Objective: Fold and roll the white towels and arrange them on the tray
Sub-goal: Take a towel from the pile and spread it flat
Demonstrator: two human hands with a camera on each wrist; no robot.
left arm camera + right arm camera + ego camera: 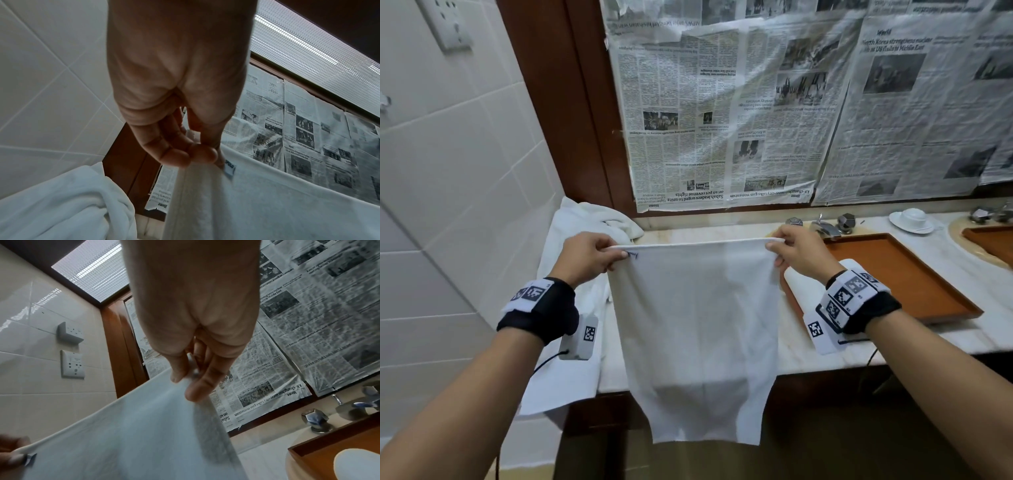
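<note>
The left hand (pixel 590 255) pinches the upper left corner of a white towel (pixel 698 329), thumb against curled fingers (pixel 180 155), right beside a small sewn label (pixel 230 168). The right hand (pixel 796 255) pinches the upper right corner in the same way. The top hem is stretched straight between the two hands, and the towel hangs flat in front of the counter (pixel 774 356), with its lower edge below the counter's front edge.

Hidden or unclear: the hanging towel covers the counter's middle section. A rolled white towel (pixel 357 465) lies at the near end of the wooden tray (pixel 914 291); the right wrist and its tagged band conceal most of it in the head view, and the frame edge cuts it off in the right wrist view. The label text is too blurred to read fully.

Surface and room: the counter is pale marble. The tray sits on it to the right of the held towel. A heap of loose white towels (pixel 582 240) lies at the counter's left end, against the tiled wall (pixel 448 171). A chrome faucet (pixel 823 228) stands at the counter's back edge, and a white cup on a saucer (pixel 912 219) sits further right. Newspaper sheets (pixel 756 113) cover the wall panel above the counter.
</note>
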